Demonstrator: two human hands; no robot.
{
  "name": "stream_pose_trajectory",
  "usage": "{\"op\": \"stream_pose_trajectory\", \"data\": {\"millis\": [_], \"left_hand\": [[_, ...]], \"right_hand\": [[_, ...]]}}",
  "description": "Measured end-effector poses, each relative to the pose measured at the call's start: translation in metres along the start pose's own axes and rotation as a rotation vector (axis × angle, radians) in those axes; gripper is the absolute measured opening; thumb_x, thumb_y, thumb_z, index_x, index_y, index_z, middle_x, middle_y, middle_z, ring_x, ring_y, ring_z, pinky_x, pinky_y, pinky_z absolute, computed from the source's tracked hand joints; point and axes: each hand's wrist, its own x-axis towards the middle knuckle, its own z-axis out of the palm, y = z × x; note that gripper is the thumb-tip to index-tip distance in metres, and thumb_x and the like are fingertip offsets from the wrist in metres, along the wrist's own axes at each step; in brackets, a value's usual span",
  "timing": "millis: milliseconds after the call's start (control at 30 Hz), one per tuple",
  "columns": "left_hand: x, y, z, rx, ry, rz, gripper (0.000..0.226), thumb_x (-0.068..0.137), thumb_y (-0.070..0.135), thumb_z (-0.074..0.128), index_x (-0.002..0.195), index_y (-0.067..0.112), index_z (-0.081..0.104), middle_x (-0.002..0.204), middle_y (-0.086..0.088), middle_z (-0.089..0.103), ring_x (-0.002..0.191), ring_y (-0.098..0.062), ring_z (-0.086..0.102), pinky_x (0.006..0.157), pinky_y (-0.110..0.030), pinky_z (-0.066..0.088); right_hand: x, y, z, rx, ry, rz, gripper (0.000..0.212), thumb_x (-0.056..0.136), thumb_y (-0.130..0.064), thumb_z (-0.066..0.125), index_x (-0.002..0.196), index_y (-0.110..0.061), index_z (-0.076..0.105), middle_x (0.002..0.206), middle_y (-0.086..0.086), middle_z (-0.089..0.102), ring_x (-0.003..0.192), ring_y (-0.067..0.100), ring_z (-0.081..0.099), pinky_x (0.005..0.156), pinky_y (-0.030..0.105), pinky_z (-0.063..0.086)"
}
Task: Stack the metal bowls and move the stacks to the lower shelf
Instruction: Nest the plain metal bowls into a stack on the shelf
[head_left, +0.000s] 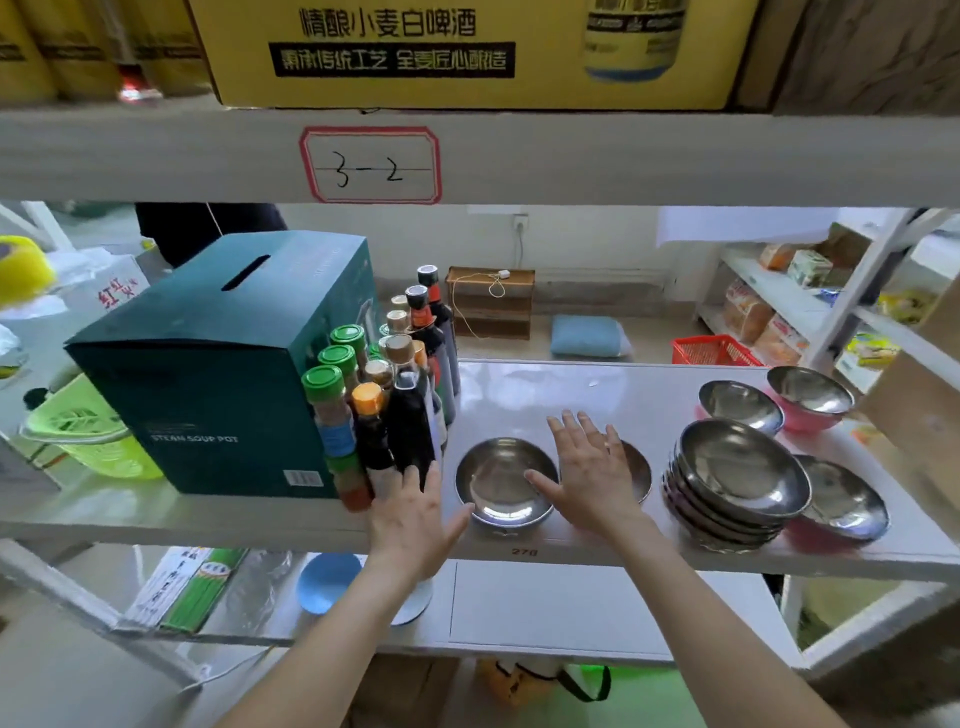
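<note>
A shiny metal bowl (503, 480) sits near the front of the middle shelf (561, 395). My left hand (415, 512) is open at its left rim, fingers spread. My right hand (589, 467) is open and hovers just right of it, hiding most of a second bowl (638, 470). A stack of several metal bowls (735, 480) stands further right. Three single bowls lie around it: one behind (740, 405), one at the back right (810, 392), one at the front right (844, 499). The lower shelf (561, 608) shows below.
A dark green box (218, 374) and a cluster of sauce and spice bottles (387, 395) crowd the shelf's left half. A blue plate (327, 582) and noodle packets (187, 587) lie on the lower shelf's left. A cardboard box (919, 415) stands at the right edge.
</note>
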Motion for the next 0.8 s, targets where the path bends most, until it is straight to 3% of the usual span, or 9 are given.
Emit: {"op": "stream_pose_trajectory", "data": {"millis": [200,267,367,533,700,800], "left_hand": [[0.032,0.012,0.039,-0.171,-0.070,0.016,0.077,0.084,0.074,0.025,0.139,0.022,0.033,0.121,-0.003,0.052,0.110,-0.023,0.048,0.079,-0.037,0.045],[0.037,0.013,0.048,-0.288,-0.064,0.023,0.080,0.082,0.076,0.024,0.143,0.024,0.028,0.121,-0.002,0.056,0.106,-0.022,0.053,0.072,-0.034,0.044],[0.036,0.014,0.058,-0.496,-0.090,0.016,0.081,0.082,0.076,0.025,0.146,0.027,0.014,0.104,-0.006,0.067,0.087,-0.023,0.061,0.062,-0.033,0.042],[0.031,0.018,0.067,-0.892,-0.178,0.008,0.077,0.085,0.067,0.042,0.146,0.032,0.011,0.098,-0.015,0.068,0.087,-0.027,0.063,0.076,-0.036,0.049],[0.034,0.013,0.064,-0.964,-0.194,0.041,0.078,0.085,0.065,0.044,0.148,0.030,0.011,0.111,-0.016,0.066,0.099,-0.027,0.061,0.079,-0.030,0.044],[0.033,0.012,0.053,-1.002,-0.171,0.075,0.077,0.085,0.065,0.044,0.147,0.034,0.011,0.113,-0.007,0.065,0.094,-0.021,0.062,0.076,-0.022,0.041]], "right_hand": [[0.032,0.013,0.038,-0.034,-0.120,0.056,0.080,0.086,-0.069,0.030,0.150,-0.022,0.018,0.161,0.002,0.013,0.148,0.019,0.004,0.117,0.046,-0.001],[0.039,0.015,0.046,-0.047,-0.153,0.037,0.074,0.088,-0.067,0.030,0.147,-0.023,0.027,0.161,0.003,0.013,0.148,0.019,0.003,0.117,0.046,-0.001],[0.039,0.012,0.054,-0.046,-0.185,0.015,0.067,0.089,-0.065,0.030,0.140,-0.021,0.039,0.160,0.004,0.016,0.148,0.019,0.003,0.118,0.045,-0.002],[0.039,0.007,0.057,-0.022,-0.174,0.038,0.069,0.090,-0.065,0.030,0.139,-0.018,0.041,0.159,0.002,0.020,0.148,0.017,0.003,0.118,0.044,-0.002],[0.045,0.001,0.051,0.028,-0.162,0.040,0.068,0.089,-0.064,0.032,0.134,-0.015,0.045,0.159,0.002,0.022,0.148,0.016,0.004,0.118,0.042,-0.005],[0.044,-0.001,0.043,0.091,-0.136,0.048,0.066,0.089,-0.064,0.035,0.133,-0.015,0.046,0.156,0.002,0.029,0.147,0.017,0.009,0.118,0.042,0.000]]}}
